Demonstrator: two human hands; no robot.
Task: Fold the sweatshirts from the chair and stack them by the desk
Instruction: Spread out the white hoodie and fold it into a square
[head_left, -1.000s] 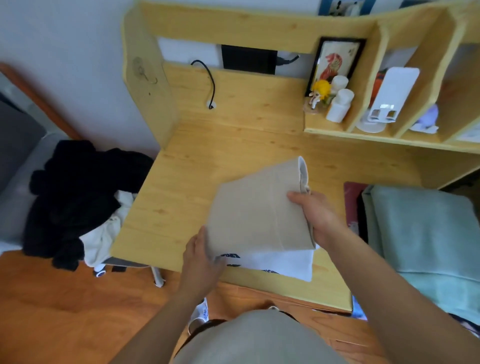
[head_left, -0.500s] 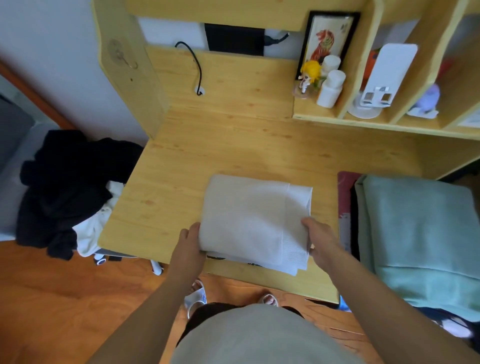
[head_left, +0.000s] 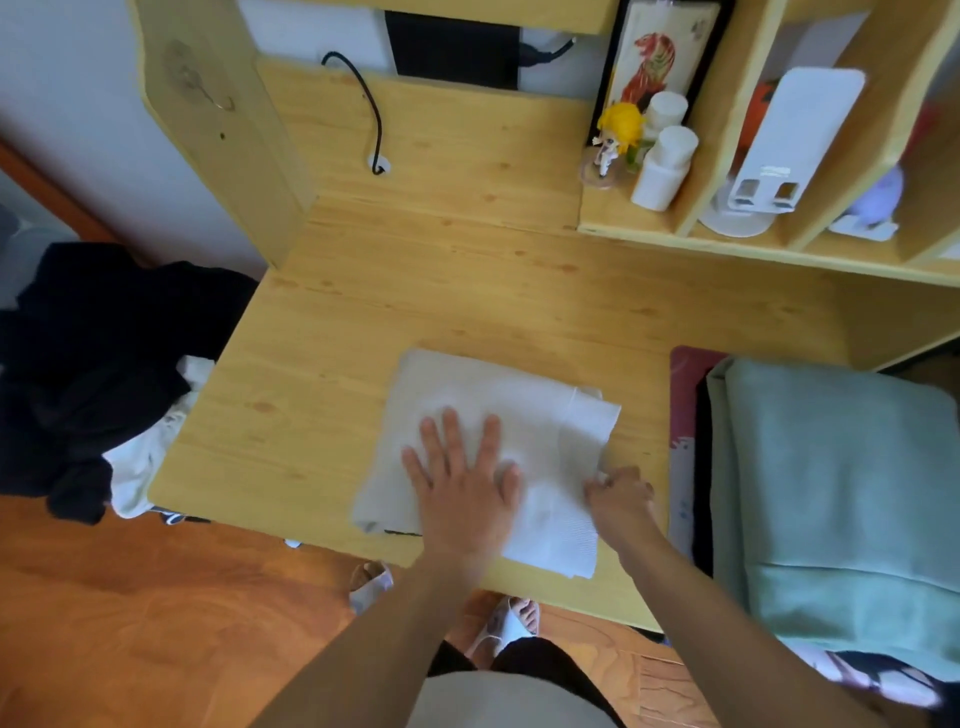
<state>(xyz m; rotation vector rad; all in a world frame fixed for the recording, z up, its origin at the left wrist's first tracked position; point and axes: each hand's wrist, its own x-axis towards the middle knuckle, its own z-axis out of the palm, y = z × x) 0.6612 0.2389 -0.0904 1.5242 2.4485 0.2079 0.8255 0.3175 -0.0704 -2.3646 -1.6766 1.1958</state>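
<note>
Pale pine desk w/ shelf unit (head_left: 467, 312) fills the view, orange-brown wood floor below it. On the near part of the desktop lies the folded off-white knit sweatshirt (head_left: 519, 415), a flat rectangle w/ its ribbed hem band on the right side.

Left hand (head_left: 462, 488) rests flat on the middle of the fabric, fingers straight and spread, gripping nothing. Prob. there to pin the layers and press air out so the fold holds. Right hand (head_left: 618, 499) sits at the sweatshirt's right edge, just right of the flat palm, fingers curled onto the ribbed band. Looks like a pinch on that edge, likely squaring it up against the layer beneath while the other hand keeps everything from sliding.

Further right of the pinching hand, well apart from it, is a folded mint-green fleece garment (head_left: 841, 493) atop a darker layer, apparently the stack the white one joins next. It partly covers a dark red mat (head_left: 680, 415).

Far left of the pressing hand, off the desk edge, a heap of black clothing (head_left: 93, 364) w/ a crumpled white garment (head_left: 150, 447) poking out, presumably the chair pile, so more remains to fold. Chair itself mostly hidden.

Judgement: fold about finished on this item; next is moving it to the stack.
</note>
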